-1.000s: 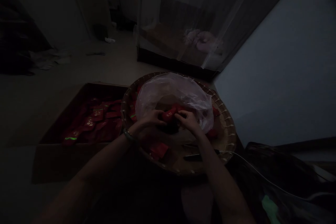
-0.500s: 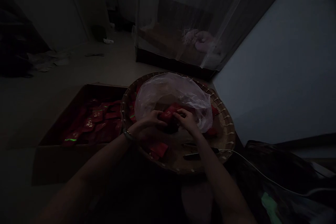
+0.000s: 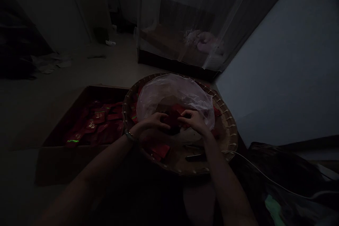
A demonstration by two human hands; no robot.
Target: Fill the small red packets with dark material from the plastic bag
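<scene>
Both hands are over a round woven tray (image 3: 224, 137), at the mouth of a clear plastic bag (image 3: 174, 84). Between them is a small dark red packet (image 3: 173, 118), dim and partly covered by the fingers. My left hand (image 3: 158, 120) is closed on its left side, thumb and fingers pinching the edge. My right hand (image 3: 192, 119) pinches its right side with thumb and bent forefinger. More red material shows inside the bag just beyond the packet. Nearer to me on the tray lie other red packets (image 3: 161, 150) and a dark flat phone-like object (image 3: 196, 157).
To the left, an open cardboard box (image 3: 63, 164) holds many red packets with gold lettering. A white cable (image 3: 254, 164) runs from the tray to the right. Behind the tray stands a netted bed (image 3: 174, 39); a pale wall (image 3: 286, 63) rises at right. The room is very dark.
The red packet has tipped, and its gold-marked face no longer shows. My right hand has shifted slightly right and turned; my left hand has moved a little.
</scene>
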